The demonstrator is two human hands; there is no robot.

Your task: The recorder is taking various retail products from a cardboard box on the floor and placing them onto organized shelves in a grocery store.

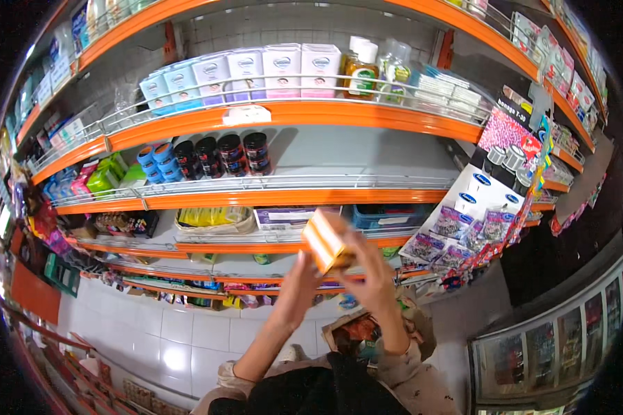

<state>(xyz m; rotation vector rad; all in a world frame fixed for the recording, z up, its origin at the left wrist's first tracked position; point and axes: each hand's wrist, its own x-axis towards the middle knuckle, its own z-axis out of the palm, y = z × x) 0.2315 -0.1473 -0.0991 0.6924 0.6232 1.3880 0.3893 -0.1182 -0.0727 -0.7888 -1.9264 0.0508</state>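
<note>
My right hand (368,275) grips a small orange, white and gold box (324,241), tilted and blurred by motion, in front of the lower shelves. Just left of and below the box is my left hand (297,290), fingers raised and not around anything; whether a fingertip touches the box cannot be told. Behind them, the middle shelf (290,197) with an orange edge holds stacked black jars (229,154) and blue tubs (158,161). White, purple and blue boxed products (246,72) line the shelf above, beside bottles of amber liquid (362,72).
Wire rails run along the shelf fronts. A hanging display card with small packets (462,223) juts out at right. Below stand a woven basket (215,224) and a blue bin (387,217). An open carton (350,337) of goods is on the floor by my legs; a glass-fronted cabinet (545,337) stands lower right.
</note>
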